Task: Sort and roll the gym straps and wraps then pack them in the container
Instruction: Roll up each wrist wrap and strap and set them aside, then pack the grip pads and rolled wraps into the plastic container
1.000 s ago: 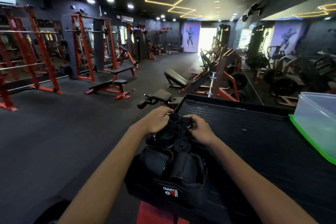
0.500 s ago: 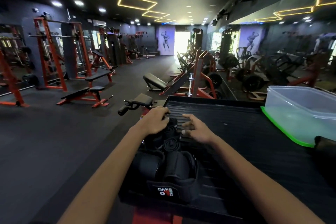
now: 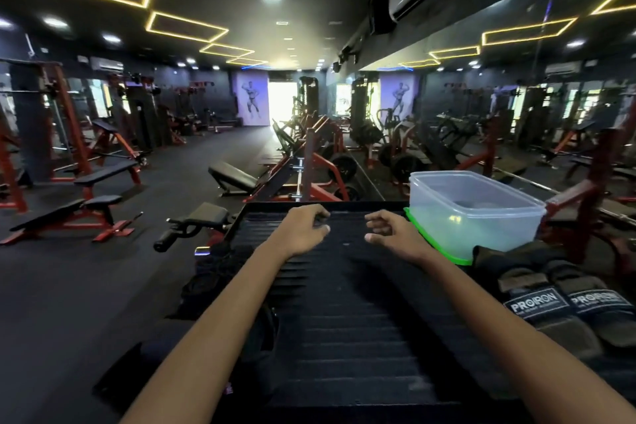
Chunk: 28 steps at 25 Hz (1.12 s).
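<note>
Both arms reach out over the ribbed black platform (image 3: 344,303), and neither hand is holding a thing. The left hand (image 3: 304,225) hovers near the platform's far edge, fingers loosely curled, nothing between them. The right hand (image 3: 389,229) sits level with it, a gap between the two, its fingers also loosely bent and free, thumb tucked low. Just right of that hand stands the container (image 3: 475,213), a clear plastic tub sitting on its green lid (image 3: 433,244) at the platform's far right corner; whether anything lies inside is hard to tell through the cloudy wall. In front of the tub, on the right side, lie two dark wraps (image 3: 564,299) side by side, each with a white "PROIRON" label facing up, touching one another. Over on the left edge, partly hidden under the left forearm, there is a heap of black straps (image 3: 213,272), too dark to tell rolled from loose. Beyond the platform, a padded bench (image 3: 234,177) and red racks (image 3: 72,134) fill the gym floor, with yellow strip lights (image 3: 187,27) running across the ceiling.
</note>
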Each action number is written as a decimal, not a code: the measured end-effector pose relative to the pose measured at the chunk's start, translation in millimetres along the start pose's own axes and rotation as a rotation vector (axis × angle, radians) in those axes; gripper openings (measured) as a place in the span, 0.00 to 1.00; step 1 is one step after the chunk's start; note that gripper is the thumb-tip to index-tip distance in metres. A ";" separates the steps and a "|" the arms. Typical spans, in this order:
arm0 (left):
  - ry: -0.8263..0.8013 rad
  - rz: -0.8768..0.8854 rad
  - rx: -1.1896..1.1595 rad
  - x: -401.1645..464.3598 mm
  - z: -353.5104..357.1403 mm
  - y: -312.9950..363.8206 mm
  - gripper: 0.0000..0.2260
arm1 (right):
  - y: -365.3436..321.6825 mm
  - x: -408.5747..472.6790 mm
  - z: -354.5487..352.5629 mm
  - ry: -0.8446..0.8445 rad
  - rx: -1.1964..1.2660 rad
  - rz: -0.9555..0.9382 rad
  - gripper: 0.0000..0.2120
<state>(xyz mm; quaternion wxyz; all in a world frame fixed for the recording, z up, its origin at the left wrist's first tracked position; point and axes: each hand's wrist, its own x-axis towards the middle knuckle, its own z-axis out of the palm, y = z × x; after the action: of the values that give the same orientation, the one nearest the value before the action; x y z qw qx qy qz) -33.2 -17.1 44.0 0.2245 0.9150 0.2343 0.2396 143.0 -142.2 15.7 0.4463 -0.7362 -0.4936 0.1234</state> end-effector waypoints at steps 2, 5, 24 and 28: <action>-0.018 -0.014 -0.064 13.9 19.3 19.7 0.13 | 10.0 -3.2 -29.7 0.041 -0.012 -0.006 0.18; -0.035 -0.036 -0.157 34.5 45.6 50.3 0.13 | 24.0 -1.7 -73.2 0.134 -0.020 -0.026 0.16; -0.010 -0.435 -0.760 159.7 212.9 154.0 0.19 | 150.1 24.5 -227.8 0.657 -0.070 0.435 0.17; 0.124 -0.480 -0.907 164.4 210.0 156.3 0.06 | 143.9 29.9 -224.4 0.733 0.120 0.455 0.17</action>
<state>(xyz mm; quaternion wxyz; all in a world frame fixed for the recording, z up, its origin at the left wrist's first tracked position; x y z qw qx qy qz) 258.6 -115.1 15.8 0.6330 0.6303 0.3229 0.3127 385.8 -253.8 39.6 0.5954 -0.7942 -0.1195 -0.0226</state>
